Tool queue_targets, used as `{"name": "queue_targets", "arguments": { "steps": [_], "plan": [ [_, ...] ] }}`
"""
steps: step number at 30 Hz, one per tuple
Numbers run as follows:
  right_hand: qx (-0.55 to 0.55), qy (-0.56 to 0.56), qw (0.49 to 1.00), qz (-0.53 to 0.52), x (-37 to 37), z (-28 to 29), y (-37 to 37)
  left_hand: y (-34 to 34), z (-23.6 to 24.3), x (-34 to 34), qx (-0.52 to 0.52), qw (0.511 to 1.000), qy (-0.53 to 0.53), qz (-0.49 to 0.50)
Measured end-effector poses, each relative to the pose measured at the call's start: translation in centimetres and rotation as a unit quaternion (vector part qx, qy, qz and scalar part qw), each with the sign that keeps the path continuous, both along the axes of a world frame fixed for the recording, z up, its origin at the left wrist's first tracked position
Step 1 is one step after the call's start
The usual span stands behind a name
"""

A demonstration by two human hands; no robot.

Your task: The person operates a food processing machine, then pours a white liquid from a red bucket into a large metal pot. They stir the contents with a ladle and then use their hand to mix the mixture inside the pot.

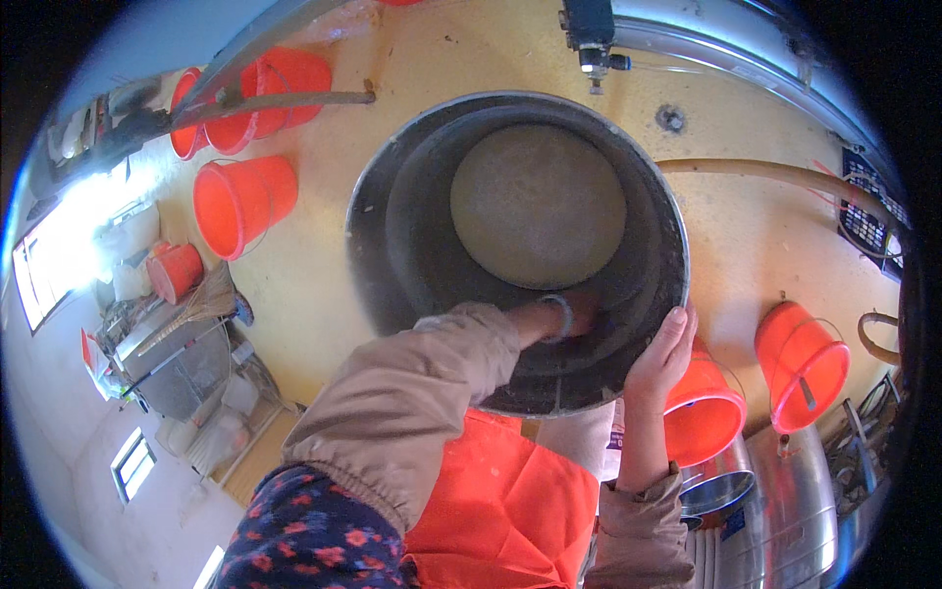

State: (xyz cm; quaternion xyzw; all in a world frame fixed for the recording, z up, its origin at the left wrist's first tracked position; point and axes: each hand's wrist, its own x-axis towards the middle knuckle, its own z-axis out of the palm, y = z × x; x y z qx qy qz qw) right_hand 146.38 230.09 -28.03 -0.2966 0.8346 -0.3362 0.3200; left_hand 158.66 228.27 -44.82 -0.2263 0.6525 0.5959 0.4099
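Note:
A large, dark grey round drum [412,226] stands before me with its mouth toward me. Deep inside it shows a pale, brownish round surface [538,206]; I cannot tell whether it is liquid or the bare bottom. My left hand [583,312], with a light bracelet at the wrist, reaches down inside, close to the near inner wall. Shadow hides its fingers and anything they hold. At the drum's right edge my right hand [659,358] grips the rim, with fingertips at the lip and the palm against the outside.
Orange-red buckets stand on the yellowish floor: one bucket [244,204] at left, others behind it, and two at right, a nearer bucket [705,412] and a farther bucket [803,368]. A straw broom [201,302] lies left. A hose [775,172] runs right of the drum.

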Motion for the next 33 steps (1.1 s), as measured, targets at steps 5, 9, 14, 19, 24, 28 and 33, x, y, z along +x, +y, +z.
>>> {"name": "queue_targets", "arguments": {
  "steps": [5, 9, 14, 19, 24, 28, 33],
  "plan": [
    [0.02, -0.016, 1.0, -0.014, 0.1, -0.1, 0.2, -5.1, -7.2, 7.1, -0.357, 0.929, -0.086, 0.04],
    [-0.005, -0.035, 0.999, -0.03, 0.1, -0.6, 0.5, -8.4, -12.0, 3.5, -0.462, 0.884, 0.043, 0.055],
    [0.0, -0.045, 0.999, -0.01, -0.3, -0.3, 0.5, -4.0, -14.1, 4.5, -0.304, 0.952, -0.043, -0.021],
    [-0.015, -0.001, 1.0, 0.005, -0.4, 0.4, -0.1, -4.5, -4.6, 13.7, -0.237, 0.95, -0.17, -0.114],
    [0.001, 0.051, 0.998, 0.046, -0.8, 1.1, -0.2, -17.8, 8.8, 15.6, -0.357, 0.842, -0.208, -0.347],
    [0.005, 0.026, 0.999, 0.037, -0.8, 1.7, -0.1, -26.2, 15.7, 9.4, -0.473, 0.621, -0.05, -0.623],
    [0.019, 0.02, 0.999, 0.039, -1.0, 2.1, 0.2, -20.9, 23.2, 10.3, -0.555, 0.708, -0.04, -0.435]
  ]
}}
